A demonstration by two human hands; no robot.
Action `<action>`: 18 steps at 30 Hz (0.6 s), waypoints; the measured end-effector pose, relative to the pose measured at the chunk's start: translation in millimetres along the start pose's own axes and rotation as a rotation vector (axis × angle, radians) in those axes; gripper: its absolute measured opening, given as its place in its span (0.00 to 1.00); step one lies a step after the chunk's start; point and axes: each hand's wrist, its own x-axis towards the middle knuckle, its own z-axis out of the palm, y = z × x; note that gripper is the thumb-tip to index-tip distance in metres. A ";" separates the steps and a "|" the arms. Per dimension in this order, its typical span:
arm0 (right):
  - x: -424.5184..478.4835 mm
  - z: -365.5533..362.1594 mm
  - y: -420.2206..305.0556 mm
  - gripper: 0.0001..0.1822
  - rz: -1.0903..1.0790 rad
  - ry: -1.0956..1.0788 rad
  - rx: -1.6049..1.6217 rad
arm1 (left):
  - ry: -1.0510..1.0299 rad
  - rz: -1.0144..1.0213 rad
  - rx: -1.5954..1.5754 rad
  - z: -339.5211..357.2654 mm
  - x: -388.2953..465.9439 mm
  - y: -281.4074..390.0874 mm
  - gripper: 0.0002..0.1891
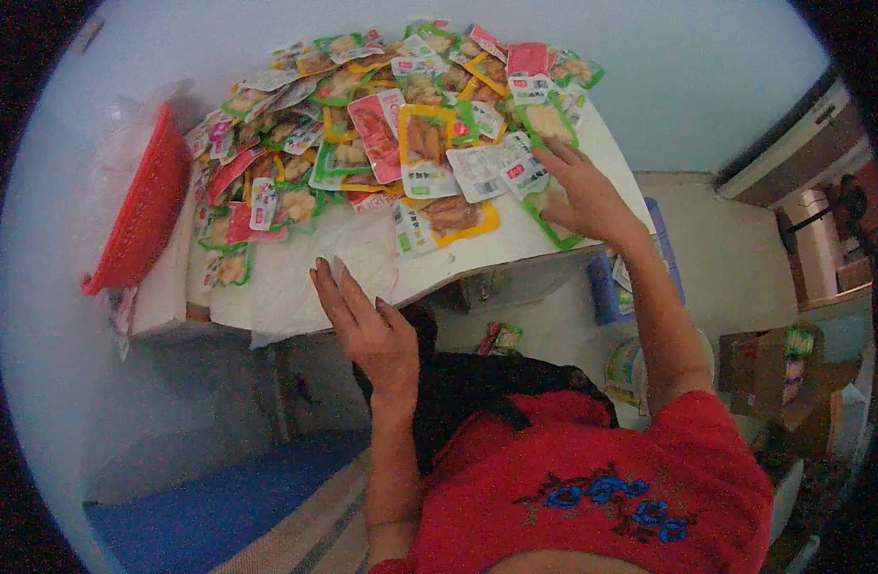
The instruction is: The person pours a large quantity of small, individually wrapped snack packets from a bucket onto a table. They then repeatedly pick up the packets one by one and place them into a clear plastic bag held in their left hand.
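A large heap of sealed food packets [428, 136] covers much of the white table [597, 172]. The packets have green, yellow or red borders, and pale or brown food shows through clear windows. My right hand [586, 190] rests over a green-edged packet [532, 188] at the table's right front, thumb and fingers apart; whether it grips the packet is not plain. My left hand [371, 330] is raised at the front edge, fingers a little spread, with nothing in it. Just beyond its fingertips lies a thin clear plastic bag [324, 247]. A yellow-edged packet [453, 219] lies between the hands.
A red plastic basket [141, 204] leans at the table's left end, with clear plastic film [112, 158] behind it. Below on the right stand a blue crate [611, 287] and an open cardboard box [751, 369]. A few packets [502, 339] lie lower down, beyond my lap.
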 end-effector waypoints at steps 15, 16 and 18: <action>45.0 -10.1 29.8 0.20 0.108 -0.282 -0.119 | -0.033 -0.072 0.038 -6.4 1.7 1.1 0.42; 44.0 -16.1 30.0 0.17 0.159 -0.296 -0.162 | -0.036 -0.067 0.042 -5.8 2.1 0.4 0.42; 35.7 -42.0 22.6 0.12 0.157 -0.259 -0.054 | -0.042 -0.059 0.053 -4.9 2.6 -1.2 0.41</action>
